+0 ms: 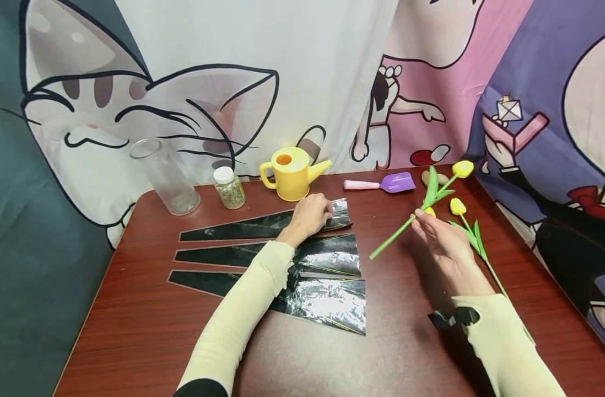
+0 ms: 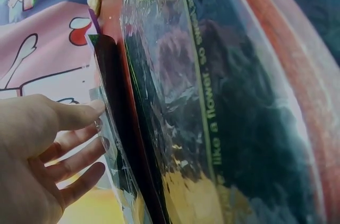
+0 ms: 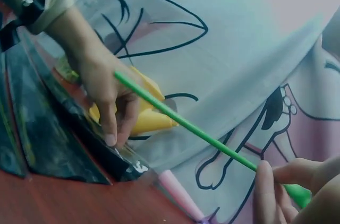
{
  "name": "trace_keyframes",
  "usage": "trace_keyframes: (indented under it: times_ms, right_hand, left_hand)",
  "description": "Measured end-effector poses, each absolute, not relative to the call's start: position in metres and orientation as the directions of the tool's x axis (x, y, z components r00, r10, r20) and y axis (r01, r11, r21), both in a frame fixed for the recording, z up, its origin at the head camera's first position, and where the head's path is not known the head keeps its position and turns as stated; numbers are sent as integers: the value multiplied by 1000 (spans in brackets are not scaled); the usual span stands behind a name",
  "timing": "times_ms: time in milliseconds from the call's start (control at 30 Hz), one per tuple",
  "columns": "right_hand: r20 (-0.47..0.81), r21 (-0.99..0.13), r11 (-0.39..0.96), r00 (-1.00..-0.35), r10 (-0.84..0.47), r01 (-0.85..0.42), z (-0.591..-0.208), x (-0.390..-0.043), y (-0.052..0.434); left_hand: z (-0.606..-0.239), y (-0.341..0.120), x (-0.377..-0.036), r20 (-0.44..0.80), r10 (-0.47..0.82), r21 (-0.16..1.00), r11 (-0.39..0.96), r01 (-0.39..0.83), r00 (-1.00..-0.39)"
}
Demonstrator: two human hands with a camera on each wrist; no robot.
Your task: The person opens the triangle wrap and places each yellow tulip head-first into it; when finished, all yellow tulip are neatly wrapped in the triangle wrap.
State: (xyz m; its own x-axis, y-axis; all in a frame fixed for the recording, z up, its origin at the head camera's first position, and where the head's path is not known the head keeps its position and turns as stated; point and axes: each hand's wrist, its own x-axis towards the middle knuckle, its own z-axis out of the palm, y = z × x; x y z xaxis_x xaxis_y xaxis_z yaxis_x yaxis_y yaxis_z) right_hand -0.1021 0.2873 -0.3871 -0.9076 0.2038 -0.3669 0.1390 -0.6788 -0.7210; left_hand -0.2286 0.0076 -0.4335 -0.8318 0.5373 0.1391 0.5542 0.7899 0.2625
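Note:
My left hand [image 1: 309, 216] pinches the upper edge of the farthest of three black flower-wrapping sleeves [image 1: 243, 227]. In the left wrist view, the thumb and fingers grip the clear rim, and the mouth of that sleeve [image 2: 109, 54] gapes slightly. My right hand [image 1: 446, 251] pinches a yellow artificial tulip [image 1: 463, 169] by its green stem [image 3: 191, 128], raised above the table with the stem end pointing left. Another tulip [image 1: 458, 207] lies to the right, its stem passing behind the right forearm. A further yellow bloom [image 1: 430, 212] shows partly behind the right fingers.
Along the back stand a clear glass vase [image 1: 176, 190], a white-lidded jar [image 1: 230, 190] and a yellow watering can [image 1: 291, 176]. A purple toy shovel [image 1: 396, 182] lies behind the right hand, near small stones [image 1: 441, 179]. A printed curtain [image 1: 312, 71] hangs behind the table.

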Motion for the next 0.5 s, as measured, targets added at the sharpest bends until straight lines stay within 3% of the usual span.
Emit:
trace_keyframes:
  times_ms: [200,500]
  right_hand:
    - [-403,-606,-795,-849,341,-32,-392,-129,283]
    - [-412,-670,-728,-742,529,-146,-405,-155,274]
  left_hand:
    - [-433,7,-229,161,527,272,789,551,-835]
    - [-428,4,-227,202,522,298,773,559,-829]
